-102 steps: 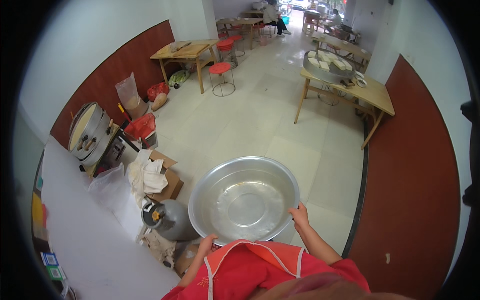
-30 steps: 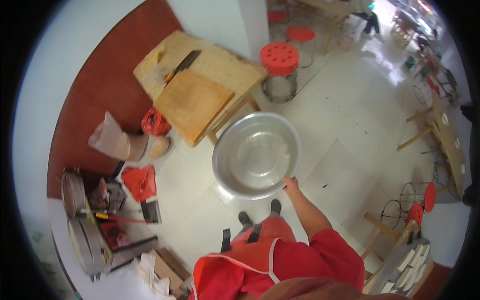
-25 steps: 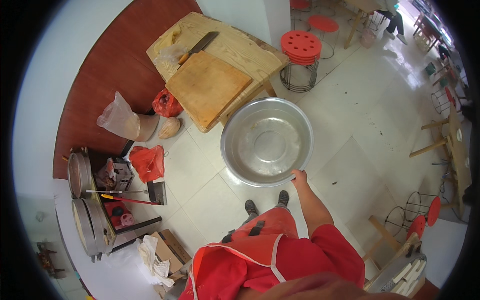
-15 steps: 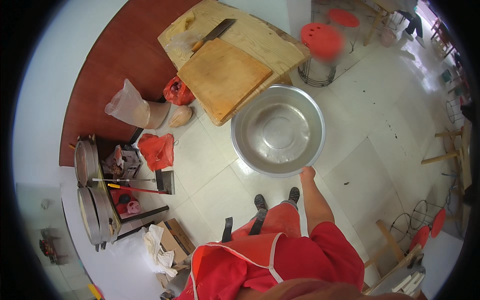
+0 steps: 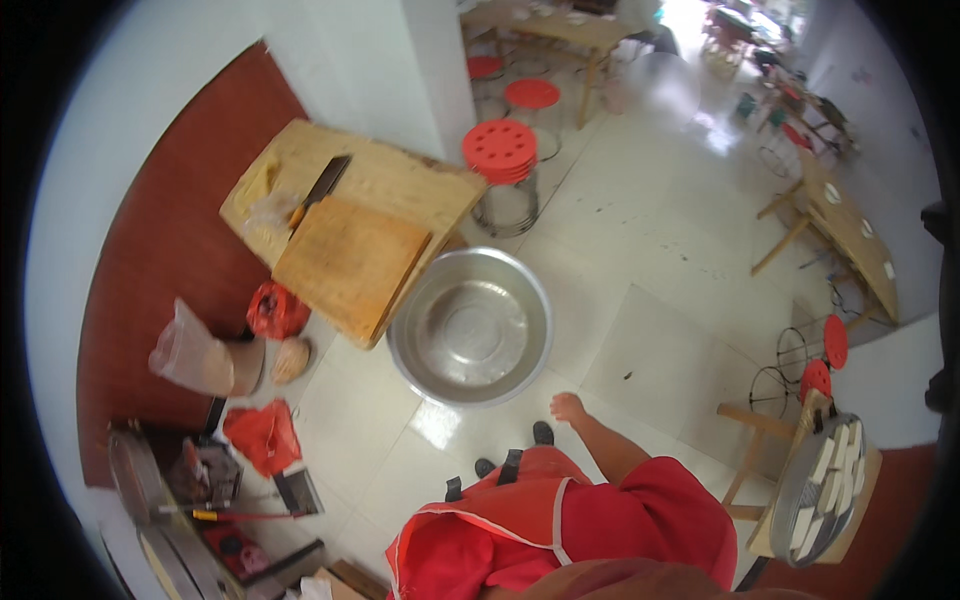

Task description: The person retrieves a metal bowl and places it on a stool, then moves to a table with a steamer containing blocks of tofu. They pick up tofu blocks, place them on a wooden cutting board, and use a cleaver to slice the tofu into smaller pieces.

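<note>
A large round metal basin (image 5: 472, 385) stands on the floor against the near corner of a wooden table, with nothing in it. My right hand (image 5: 567, 408) hangs in the air just off the basin's near right rim, apart from it. Its fingers are loosely bent and nothing is in them. My left hand is out of view. On the table (image 5: 400, 180) lie a thick wooden cutting board (image 5: 350, 262) and, behind it, a cleaver (image 5: 324, 182) beside a crumpled clear plastic bag (image 5: 272, 216).
Red stools (image 5: 500, 148) stand stacked beyond the table. Bags, a root-like lump (image 5: 291, 360) and a dustpan (image 5: 297, 492) lie on the floor at left. At right a round tray of pale blocks (image 5: 832, 490) rests on a wooden stand. More tables are farther off.
My right hand has let go of the basin's rim and drawn back from it. My view has swung toward the right, bringing the tray of pale blocks fully in.
</note>
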Motion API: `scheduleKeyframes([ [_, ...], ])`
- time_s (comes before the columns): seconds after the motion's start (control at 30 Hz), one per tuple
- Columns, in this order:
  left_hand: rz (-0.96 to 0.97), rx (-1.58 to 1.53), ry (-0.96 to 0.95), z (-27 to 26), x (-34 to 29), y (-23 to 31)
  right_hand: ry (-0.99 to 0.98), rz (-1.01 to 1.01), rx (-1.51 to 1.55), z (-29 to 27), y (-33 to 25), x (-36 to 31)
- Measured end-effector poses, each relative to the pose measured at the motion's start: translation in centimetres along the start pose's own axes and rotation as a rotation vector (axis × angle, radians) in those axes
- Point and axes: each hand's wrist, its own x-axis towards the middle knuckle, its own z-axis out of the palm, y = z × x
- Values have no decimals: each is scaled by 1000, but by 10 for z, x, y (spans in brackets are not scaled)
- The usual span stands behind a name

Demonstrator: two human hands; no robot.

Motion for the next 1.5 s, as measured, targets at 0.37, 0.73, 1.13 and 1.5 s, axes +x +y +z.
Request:
scheduleKeyframes([
  [0.37,157,40,-69,-1,88,125,537,722,-282,-23,35,-213],
  [0.73,564,308,-277,35,93,99,484,743,-794,3,-7,-266],
  [1.13,681,603,-353,23,93,88,818,165,418,47,-59,-258],
  [1.5,219,431,-388,49,63,131,1106,758,-216,287,25,-423],
])
